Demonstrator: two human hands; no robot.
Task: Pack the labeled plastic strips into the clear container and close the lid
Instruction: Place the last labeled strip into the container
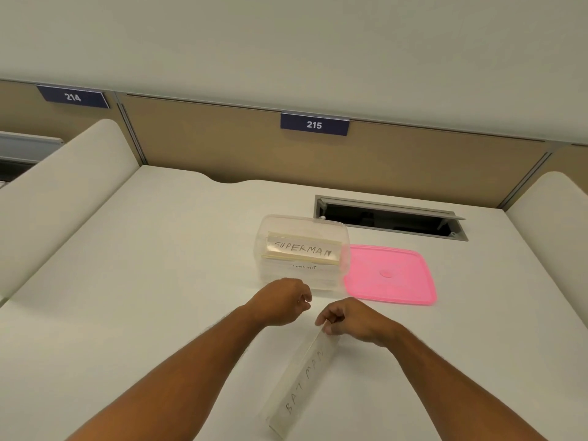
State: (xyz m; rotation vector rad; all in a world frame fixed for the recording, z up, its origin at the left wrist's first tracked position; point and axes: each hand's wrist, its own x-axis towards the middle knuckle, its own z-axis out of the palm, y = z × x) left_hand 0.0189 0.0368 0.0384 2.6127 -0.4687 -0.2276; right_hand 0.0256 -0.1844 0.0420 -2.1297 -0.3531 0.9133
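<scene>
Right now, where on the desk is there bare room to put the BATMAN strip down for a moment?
The widest bare patch of desk lies left of the clear container, out to the left divider. Another lies right of the right hand, below the pink lid. It is crowded between the hands, container and lid; avoid the open cable slot.

Lower strip label [298, 267] in clear container [270, 224] blurred, half hidden, unreadable.

Bright, even overhead light washes the white counter [159, 281]; shadows are faint and soft. Wide-angle bending curves the edges, and everything looks slightly soft, without harsh glare.
</scene>
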